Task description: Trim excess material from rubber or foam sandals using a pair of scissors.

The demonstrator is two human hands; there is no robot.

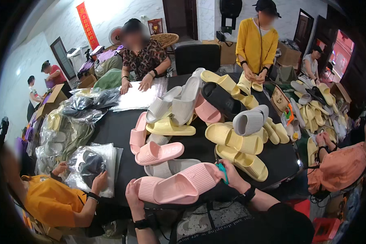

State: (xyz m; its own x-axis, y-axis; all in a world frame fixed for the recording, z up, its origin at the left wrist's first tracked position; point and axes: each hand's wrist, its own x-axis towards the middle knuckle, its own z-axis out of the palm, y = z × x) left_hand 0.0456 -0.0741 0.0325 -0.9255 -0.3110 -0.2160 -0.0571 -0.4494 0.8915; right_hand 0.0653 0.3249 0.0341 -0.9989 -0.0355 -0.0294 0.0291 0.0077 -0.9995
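Note:
A pair of pink slide sandals (175,189), laid together sole to strap, is held low over the near table edge. My left hand (134,197) is closed round the left end, thumb on the ribbed strap. At the right end, my right hand (232,177) has its fingers closed on a teal loop-handled tool (222,172) that looks like small scissors. Its blades are hidden, and those fingers are right against the pink strap. Just beyond lie a grey slide (171,166), another pink slide (159,153) and a yellow slide (248,166).
More slides are heaped mid-table, including a black one (221,99). Across the table, one person handles clear bags (140,97) and another holds yellow slides (245,83). A person at my left bags a dark item (90,163). Red plastic stools (326,228) stand low at right.

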